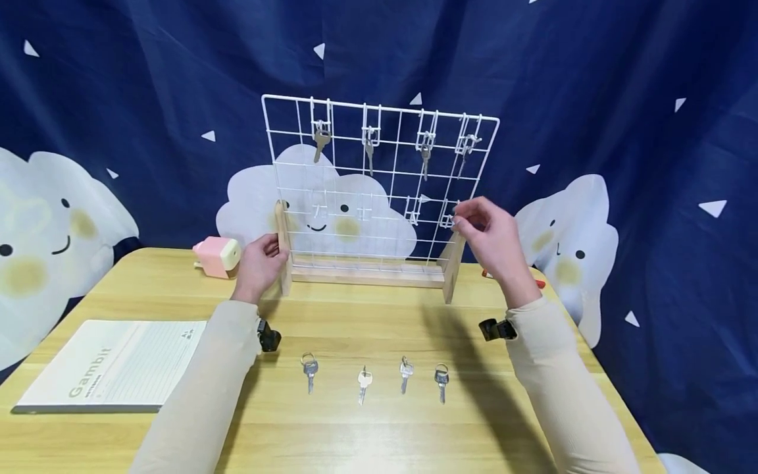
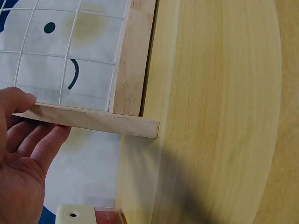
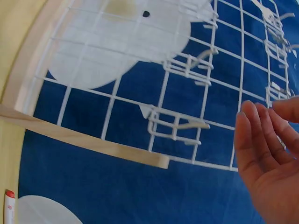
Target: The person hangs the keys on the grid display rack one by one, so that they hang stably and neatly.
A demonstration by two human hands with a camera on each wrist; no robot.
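Observation:
A white wire grid rack point(image 1: 393, 174) stands in a wooden base. My left hand point(image 1: 260, 263) grips the rack's left wooden side post point(image 2: 93, 120), thumb on one face and fingers on the other. My right hand point(image 1: 488, 230) is raised at the rack's lower right, close to a white wire hook point(image 1: 447, 220). In the right wrist view, the right hand point(image 3: 266, 154) has loosely bent fingers and no object shows between them. Several keys, one of them a brass-toned key point(image 1: 322, 141), hang from the upper hooks. The lower hooks carry no keys.
Several loose keys, among them a dark-headed key point(image 1: 441, 375), lie in a row on the wooden table point(image 1: 355, 441). A notebook point(image 1: 118, 368) is at the left. Behind my left hand stands a pink and cream box-shaped thing point(image 1: 218, 257). A red-tipped pen point(image 3: 9, 205) lies beyond the rack's right side.

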